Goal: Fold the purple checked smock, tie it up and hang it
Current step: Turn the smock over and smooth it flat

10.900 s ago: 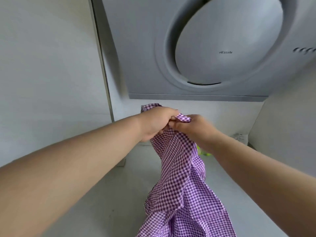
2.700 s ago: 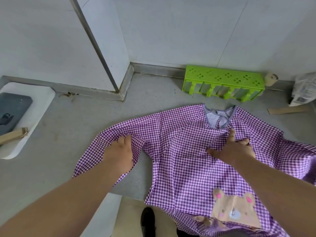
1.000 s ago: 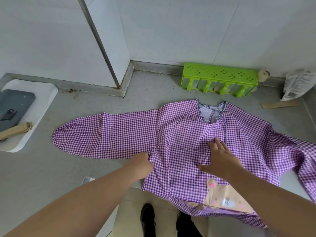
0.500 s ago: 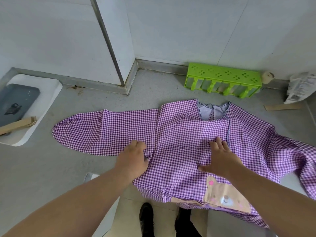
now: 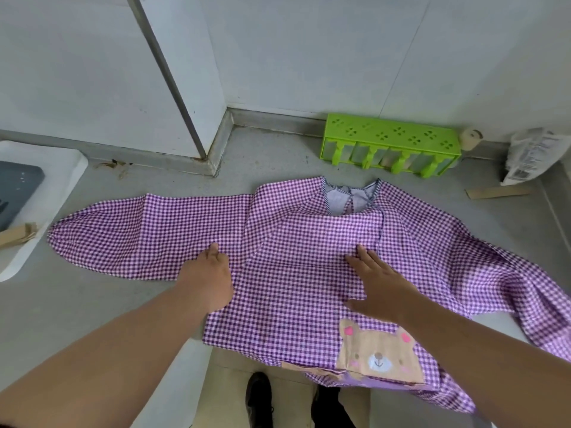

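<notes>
Your purple checked smock (image 5: 296, 273) lies spread face-up across the grey bench (image 5: 92, 304), neck opening toward the wall and its hem hanging over the near edge. One sleeve stretches flat to the left; the other lies rumpled at the right and droops over the bench edge. A bear patch (image 5: 378, 355) sits on the lower front, just below your right wrist.

Your left hand (image 5: 208, 281) rests palm-down where the left sleeve meets the body of the smock, its fingers (image 5: 213, 251) straight and together, pressing the cloth and gripping nothing. Your right hand (image 5: 381, 287) lies flat on the chest, its fingers (image 5: 363, 257) spread and extended toward the neck, thumb out to the side, also holding nothing. The two hands are well apart, with smooth cloth between them.

Against the back wall stands a green plastic rack (image 5: 391, 146), near the smock's collar but not touching it. To its right a small roll (image 5: 469, 139) and a white printed bag (image 5: 531, 156) sit in the corner, with a strip of cardboard (image 5: 497, 192) on the bench in front of them. At the far left a white tray (image 5: 40, 208) holds a dark flat object (image 5: 15, 196) and a piece of cardboard (image 5: 18, 234). Below the bench edge, your dark shoes (image 5: 259, 400) show on the floor.
</notes>
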Available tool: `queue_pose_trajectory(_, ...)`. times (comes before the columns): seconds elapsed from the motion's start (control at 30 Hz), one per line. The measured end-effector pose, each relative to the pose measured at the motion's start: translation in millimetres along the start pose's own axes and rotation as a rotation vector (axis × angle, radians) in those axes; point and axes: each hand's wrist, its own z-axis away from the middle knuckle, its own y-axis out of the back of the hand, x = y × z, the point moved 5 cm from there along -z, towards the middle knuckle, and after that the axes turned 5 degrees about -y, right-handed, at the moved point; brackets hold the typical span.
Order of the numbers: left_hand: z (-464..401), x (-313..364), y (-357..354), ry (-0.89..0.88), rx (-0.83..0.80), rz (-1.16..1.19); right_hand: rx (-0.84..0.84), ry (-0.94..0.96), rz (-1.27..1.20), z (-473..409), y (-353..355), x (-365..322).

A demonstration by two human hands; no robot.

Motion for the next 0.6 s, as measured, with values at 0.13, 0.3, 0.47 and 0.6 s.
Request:
queue_pose_trajectory(0.13, 1.8, 16.8, 21.5, -0.072, 0.180, -0.032, 0.015, 0.065, -0.023, -15.0, 7.4, -21.1)
queue_pose_trajectory(0.3, 18.4, 119.1, 24.3, -0.576, 0.208, -0.068, 0.058, 0.070, -0.280, -18.6, 17.4, -21.3)
queue_pose_trajectory(0.47, 12.7, 148.9, 21.5, -0.432, 0.055, -0.192, 0.203, -0.231, -0.415, 29.5, 6.2, 42.4)
queue_pose_trajectory(0.6, 8.2, 158.6, 25.6, -0.357, -0.006, -0.278, 0.311, -0.555, -0.424, 82.3, -12.1, 94.4)
